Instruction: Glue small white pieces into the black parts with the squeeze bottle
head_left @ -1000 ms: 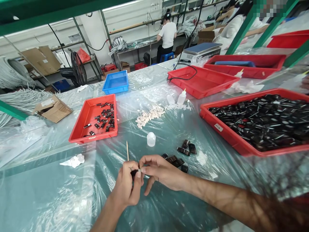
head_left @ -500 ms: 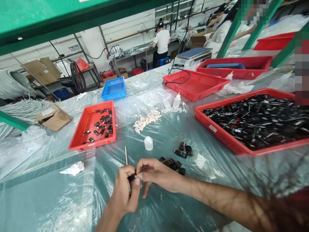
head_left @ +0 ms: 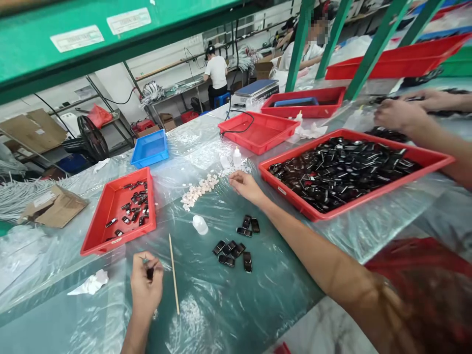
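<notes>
Holding a small dark piece (head_left: pixel 150 273) in the left grip (head_left: pixel 143 285), wrapping curled fingers around it at the near left and hiding most of it; probably doing best by pressing lightly and steadying the piece without covering its working end. Hovering farther off and to the right with the right grip (head_left: pixel 245 186), bending it narrow just by the near edge of some flat white bits (head_left: pixel 245 166); being unable to tell whether anything is pinched there, and likely gaining from using fingertips alone, so as not to scatter neighbouring bits. Finding a wooden stick (head_left: pixel 174 275) just right of the left grip, lying apart from it on the counter (head_left: pixel 206 319); wisely minding it with the wrist. Looking farther out, seeing a white cap (head_left: pixel 200 224) beyond the stick, loose dark pieces (head_left: pixel 248 262) to its right, and a heap of cream pieces (head_left: pixel 199 191) beyond; ideally clearing all these with the forearm held high. Seeing also a sparsely filled red tray (head_left: pixel 110 201) at left and a heaped red tray (head_left: pixel 302 205) at right.
</notes>
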Demonstrator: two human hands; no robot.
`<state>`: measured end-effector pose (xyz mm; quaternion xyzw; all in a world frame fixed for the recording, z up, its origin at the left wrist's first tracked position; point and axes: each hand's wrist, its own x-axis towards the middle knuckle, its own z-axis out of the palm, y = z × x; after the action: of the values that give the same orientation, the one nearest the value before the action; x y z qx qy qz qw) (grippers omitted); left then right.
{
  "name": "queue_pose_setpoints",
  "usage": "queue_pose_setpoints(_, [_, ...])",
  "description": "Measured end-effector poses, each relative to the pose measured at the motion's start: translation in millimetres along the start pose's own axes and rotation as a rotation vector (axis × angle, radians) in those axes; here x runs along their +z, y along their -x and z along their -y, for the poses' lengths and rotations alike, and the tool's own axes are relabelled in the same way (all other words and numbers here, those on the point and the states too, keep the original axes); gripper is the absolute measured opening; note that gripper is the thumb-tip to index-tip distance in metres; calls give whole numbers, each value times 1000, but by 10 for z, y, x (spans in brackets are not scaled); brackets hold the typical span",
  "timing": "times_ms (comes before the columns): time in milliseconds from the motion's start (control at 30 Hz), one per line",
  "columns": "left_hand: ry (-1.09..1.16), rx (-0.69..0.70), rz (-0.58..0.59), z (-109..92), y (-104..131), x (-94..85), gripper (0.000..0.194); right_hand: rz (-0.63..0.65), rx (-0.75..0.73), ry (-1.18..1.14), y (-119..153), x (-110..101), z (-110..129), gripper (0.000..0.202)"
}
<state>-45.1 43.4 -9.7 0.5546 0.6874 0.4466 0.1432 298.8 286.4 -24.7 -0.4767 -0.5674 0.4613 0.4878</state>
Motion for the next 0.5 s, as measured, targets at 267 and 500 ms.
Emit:
queue_pose_setpoints(267, [-236,16,-62,-174,-254,-104,26,36,-10,324,-160,57,-404,30])
queue_pose_setpoints(500, [-437,37,-12,-311,-1327,-371,41,59,-77,406,-104,56,-455,29])
